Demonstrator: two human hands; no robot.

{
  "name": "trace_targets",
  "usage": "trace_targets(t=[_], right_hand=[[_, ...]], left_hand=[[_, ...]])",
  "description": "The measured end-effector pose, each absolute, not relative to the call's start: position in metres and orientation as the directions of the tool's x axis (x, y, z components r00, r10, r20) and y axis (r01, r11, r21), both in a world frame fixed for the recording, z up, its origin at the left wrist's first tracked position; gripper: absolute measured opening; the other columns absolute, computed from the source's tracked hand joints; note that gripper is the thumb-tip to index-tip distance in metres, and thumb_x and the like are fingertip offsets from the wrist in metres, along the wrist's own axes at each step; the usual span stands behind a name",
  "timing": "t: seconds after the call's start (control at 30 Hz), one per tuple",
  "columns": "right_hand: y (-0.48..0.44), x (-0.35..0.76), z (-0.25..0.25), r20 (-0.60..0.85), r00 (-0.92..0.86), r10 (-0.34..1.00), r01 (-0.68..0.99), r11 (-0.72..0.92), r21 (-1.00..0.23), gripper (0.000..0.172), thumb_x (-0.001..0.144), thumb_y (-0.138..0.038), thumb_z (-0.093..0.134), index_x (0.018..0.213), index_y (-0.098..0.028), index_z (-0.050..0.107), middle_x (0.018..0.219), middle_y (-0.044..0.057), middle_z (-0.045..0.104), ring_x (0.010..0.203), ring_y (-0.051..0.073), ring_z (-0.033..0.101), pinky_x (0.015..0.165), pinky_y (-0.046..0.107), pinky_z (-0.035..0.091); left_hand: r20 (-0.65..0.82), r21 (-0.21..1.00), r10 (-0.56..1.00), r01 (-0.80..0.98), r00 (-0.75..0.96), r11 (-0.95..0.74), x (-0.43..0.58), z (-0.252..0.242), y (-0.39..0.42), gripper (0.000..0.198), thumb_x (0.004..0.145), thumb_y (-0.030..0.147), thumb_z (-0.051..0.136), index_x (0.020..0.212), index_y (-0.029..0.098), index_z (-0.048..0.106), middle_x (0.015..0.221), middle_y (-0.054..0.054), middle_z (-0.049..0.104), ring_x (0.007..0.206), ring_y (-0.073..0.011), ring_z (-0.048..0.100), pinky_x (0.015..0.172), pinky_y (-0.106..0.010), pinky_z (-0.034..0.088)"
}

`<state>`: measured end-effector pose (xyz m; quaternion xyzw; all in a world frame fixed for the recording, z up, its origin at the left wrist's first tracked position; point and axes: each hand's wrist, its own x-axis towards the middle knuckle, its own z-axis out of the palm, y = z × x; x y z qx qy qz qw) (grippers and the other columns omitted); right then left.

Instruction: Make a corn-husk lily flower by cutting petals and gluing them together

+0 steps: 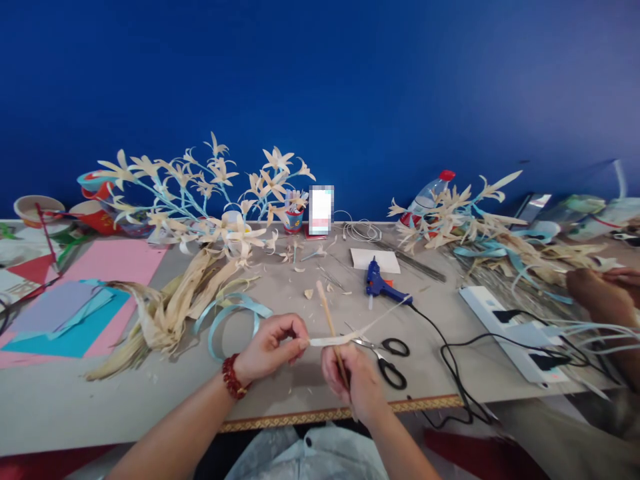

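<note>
Cream strip (327,341), one end between left fingers (296,325)

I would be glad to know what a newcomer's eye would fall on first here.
Most likely the pale flowers, clustered along the back of the table at left and right, against the deep blue wall. Next, front and centre, comes the whitish strip running from the left grip past the stick in the right grip. The blue glue gun stands out too, right of the stick.
</note>
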<state>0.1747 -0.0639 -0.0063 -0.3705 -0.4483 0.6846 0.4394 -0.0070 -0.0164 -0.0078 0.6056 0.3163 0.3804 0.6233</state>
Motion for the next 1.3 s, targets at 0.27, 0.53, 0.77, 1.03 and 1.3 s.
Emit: trace_targets(t=[0.27, 0.53, 0.77, 1.03, 1.3], right_hand=[[-0.064, 0.164, -0.006, 0.105, -0.26, 0.96, 0.307, 0.185, -0.934, 0.049, 0.1, -0.045, 0.027, 0.063, -0.019, 0.045, 0.059, -0.001, 0.043, 0.057, 0.013, 0.042, 0.057, 0.027, 0.029], [-0.066, 0.157, -0.015, -0.148, -0.449, 0.881, -0.349, -0.325, -0.879, 0.054, 0.091, -0.056, 0.046, 0.051, -0.02, 0.039, 0.04, -0.007, 0.032, 0.031, 0.005, 0.02, 0.032, 0.02, 0.015], [-0.07, 0.153, -0.022, 0.01, -0.724, 0.69, -0.619, -0.642, -0.453, 0.052, 0.089, -0.05, 0.05, 0.05, -0.019, 0.037, 0.037, -0.009, 0.032, 0.024, 0.002, 0.016, 0.023, 0.013, 0.016], [-0.067, 0.156, -0.021, -0.086, -0.492, 0.866, -0.507, -0.365, -0.781, 0.055, 0.091, -0.061, 0.042, 0.055, -0.019, 0.041, 0.041, -0.009, 0.032, 0.03, 0.004, 0.018, 0.029, 0.018, 0.014], [-0.066, 0.161, -0.018, 0.106, -0.263, 0.959, 0.134, 0.146, -0.98, 0.051, 0.099, -0.048, 0.033, 0.059, -0.018, 0.045, 0.055, -0.002, 0.041, 0.053, 0.011, 0.039, 0.053, 0.026, 0.028]], left_hand=[[0.211, 0.95, 0.855, 0.106, 0.475, -0.293, -0.007, -0.003, -0.019, 0.02, 0.086, 0.031, 0.057, 0.073, 0.017, 0.059, 0.069, -0.004, 0.065, 0.059, -0.0119, 0.055, 0.06, -0.023, 0.043], [0.33, 0.878, 0.772, 0.124, 0.543, -0.462, -0.01, 0.0, -0.02, 0.017, 0.088, 0.026, 0.054, 0.074, 0.017, 0.058, 0.072, -0.005, 0.066, 0.068, -0.0144, 0.059, 0.067, -0.024, 0.043], [0.426, 0.874, 0.705, -0.055, 0.566, -0.484, -0.009, -0.001, -0.017, 0.014, 0.088, 0.023, 0.056, 0.077, 0.015, 0.059, 0.072, -0.004, 0.064, 0.066, -0.0125, 0.058, 0.065, -0.022, 0.043], [0.337, 0.928, 0.792, -0.04, 0.508, -0.37, -0.009, -0.005, -0.017, 0.02, 0.088, 0.029, 0.057, 0.075, 0.015, 0.057, 0.068, -0.004, 0.062, 0.063, -0.0122, 0.055, 0.062, -0.022, 0.042], [0.346, 0.9, 0.803, 0.069, 0.486, -0.43, -0.007, -0.003, -0.019, 0.018, 0.087, 0.028, 0.056, 0.073, 0.016, 0.056, 0.069, -0.003, 0.064, 0.062, -0.0116, 0.056, 0.062, -0.021, 0.042]])
